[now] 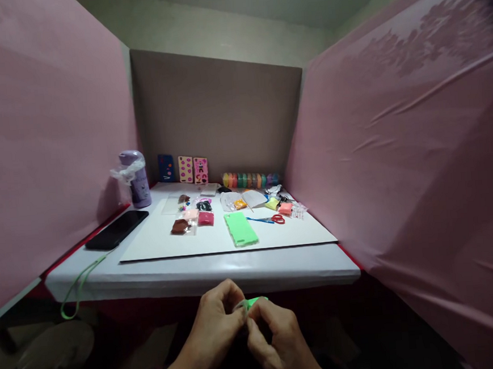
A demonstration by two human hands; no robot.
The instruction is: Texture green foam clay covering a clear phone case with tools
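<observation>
In front of the table's near edge, my left hand (214,319) and my right hand (275,331) meet with their fingers closed. Between them they pinch a small clear plastic packet of bright green clay (256,301). My left fingers grip its whitish plastic edge, while the right ones press close beside the green part. Much of the packet is hidden by the fingers. Beyond the hands, a bright green phone case (241,229) coated in the same colour lies flat on a white board (158,249).
Red-handled scissors (278,219) and a blue tool (258,220) lie right of the case. Clay packets (180,226) are scattered on the board. A black phone (117,230) and purple bottle (137,181) stand left. Decorated cases (186,170) lean at the back; pink panels (396,138) flank the table.
</observation>
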